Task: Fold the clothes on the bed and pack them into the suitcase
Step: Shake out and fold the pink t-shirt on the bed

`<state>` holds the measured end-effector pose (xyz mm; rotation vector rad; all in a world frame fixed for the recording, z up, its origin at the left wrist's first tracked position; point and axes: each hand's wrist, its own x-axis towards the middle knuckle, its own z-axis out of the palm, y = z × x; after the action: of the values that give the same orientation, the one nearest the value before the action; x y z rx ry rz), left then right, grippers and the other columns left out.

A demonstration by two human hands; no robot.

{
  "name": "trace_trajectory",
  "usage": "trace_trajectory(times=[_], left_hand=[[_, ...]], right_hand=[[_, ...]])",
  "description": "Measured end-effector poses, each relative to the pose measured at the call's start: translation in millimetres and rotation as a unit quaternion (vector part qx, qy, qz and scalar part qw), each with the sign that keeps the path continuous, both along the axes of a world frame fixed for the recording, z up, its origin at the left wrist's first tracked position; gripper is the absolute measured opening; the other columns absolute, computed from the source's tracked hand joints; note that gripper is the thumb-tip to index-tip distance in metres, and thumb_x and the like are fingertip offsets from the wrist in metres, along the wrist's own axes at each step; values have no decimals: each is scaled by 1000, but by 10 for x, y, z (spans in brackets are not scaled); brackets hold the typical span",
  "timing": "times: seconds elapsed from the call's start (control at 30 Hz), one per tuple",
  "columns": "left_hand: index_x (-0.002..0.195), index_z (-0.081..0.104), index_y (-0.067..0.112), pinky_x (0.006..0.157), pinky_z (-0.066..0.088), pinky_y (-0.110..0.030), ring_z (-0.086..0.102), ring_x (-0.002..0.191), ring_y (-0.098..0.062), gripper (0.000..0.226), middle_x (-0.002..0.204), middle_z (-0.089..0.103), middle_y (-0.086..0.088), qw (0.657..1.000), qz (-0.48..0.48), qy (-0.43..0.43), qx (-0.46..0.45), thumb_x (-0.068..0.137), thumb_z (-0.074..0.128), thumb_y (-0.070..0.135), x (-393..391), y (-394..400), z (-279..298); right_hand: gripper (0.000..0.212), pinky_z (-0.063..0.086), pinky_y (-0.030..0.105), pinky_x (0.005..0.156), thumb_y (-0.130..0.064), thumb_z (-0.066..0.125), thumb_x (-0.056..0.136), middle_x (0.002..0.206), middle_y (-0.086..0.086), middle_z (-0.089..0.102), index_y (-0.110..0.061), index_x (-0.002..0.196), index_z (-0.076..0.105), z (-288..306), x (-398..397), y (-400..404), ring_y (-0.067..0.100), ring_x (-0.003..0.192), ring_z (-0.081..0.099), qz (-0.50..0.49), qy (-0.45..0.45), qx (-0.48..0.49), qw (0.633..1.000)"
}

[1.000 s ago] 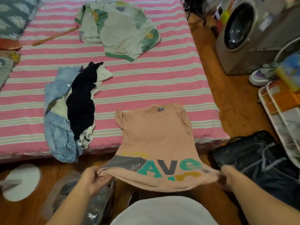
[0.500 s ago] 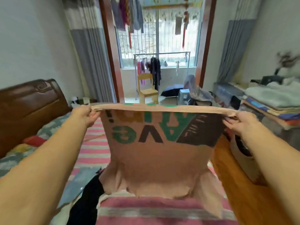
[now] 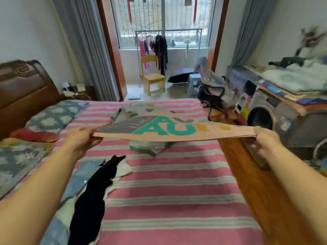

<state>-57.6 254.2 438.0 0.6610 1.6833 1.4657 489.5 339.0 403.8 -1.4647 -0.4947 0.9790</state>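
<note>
Lowered shirt, both hands outstretched

You hold the T-shirt stretched above the bed, left hand at its left end, right hand at its right end, past the bed's right edge. Under it, toward the far edge, lies a printed shirt. A clothes pile lies along the near-left edge.
</note>
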Motion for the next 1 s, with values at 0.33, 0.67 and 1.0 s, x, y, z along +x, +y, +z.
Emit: trace_trajectory(times=[0.33,0.67,1.0], left_hand=[[106,64,-9,42,50,-21,60,48,-15,14,76,61,-19,947,9,78,-310,100,53,-3,159,-802,-4432],[86,66,9,67,59,-55,69,68,-32,38,80,72,-19,918,46,120,-374,84,69,47,-72,-1310,-6353],[85,53,7,67,37,-43,52,76,-34,13,77,59,-13,849,-93,305,-422,91,63,12,222,-1690,-5279]], right_hand=[[16,54,28,39,1,51,97,82,18,63,3,87,64,-3999,-80,-959,31,65,61,85,-142,-317,934],[7,55,37,63,-23,69,93,84,10,69,-16,96,70,-5587,-143,-1395,28,69,64,85,-226,-347,907],[14,46,39,76,1,65,90,97,10,60,-10,97,59,-4916,-111,-1859,29,90,57,204,-456,-375,781]])
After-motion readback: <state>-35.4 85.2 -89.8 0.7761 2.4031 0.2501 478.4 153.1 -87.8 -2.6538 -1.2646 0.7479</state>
